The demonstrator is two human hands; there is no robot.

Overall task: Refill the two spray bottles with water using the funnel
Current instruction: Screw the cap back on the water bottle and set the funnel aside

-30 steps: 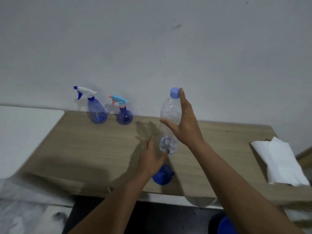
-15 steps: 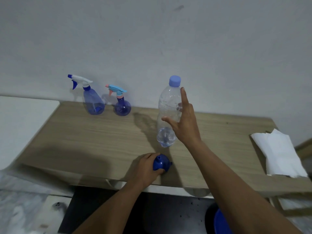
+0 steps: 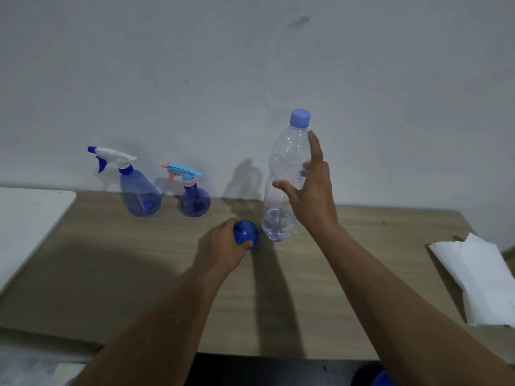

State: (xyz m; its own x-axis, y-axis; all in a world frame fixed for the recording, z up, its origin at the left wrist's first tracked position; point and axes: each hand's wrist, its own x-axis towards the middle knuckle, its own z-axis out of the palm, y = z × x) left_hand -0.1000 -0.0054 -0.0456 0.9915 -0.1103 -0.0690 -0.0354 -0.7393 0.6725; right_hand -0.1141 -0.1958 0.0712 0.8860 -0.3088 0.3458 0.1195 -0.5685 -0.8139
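Note:
Two blue spray bottles stand at the back of the wooden table (image 3: 362,274) by the wall: a larger one with a white trigger (image 3: 139,196) and a small round one with a light-blue and pink trigger (image 3: 194,201). A clear water bottle (image 3: 287,174) with a blue cap stands upright right of them. My right hand (image 3: 312,196) is at its right side, fingers spread, thumb across its front; no firm grip shows. My left hand (image 3: 223,246) grips the blue funnel (image 3: 245,234), spout up, just left of the bottle's base.
A folded white paper towel (image 3: 479,277) lies at the table's right end. A white surface (image 3: 25,227) adjoins the table on the left. The rim of a blue container (image 3: 381,380) shows below the front edge. The wall is close behind the bottles.
My left hand closed on the funnel near the front edge and carried it back to beside the water bottle. My right hand slid lower on the bottle and its fingers spread.

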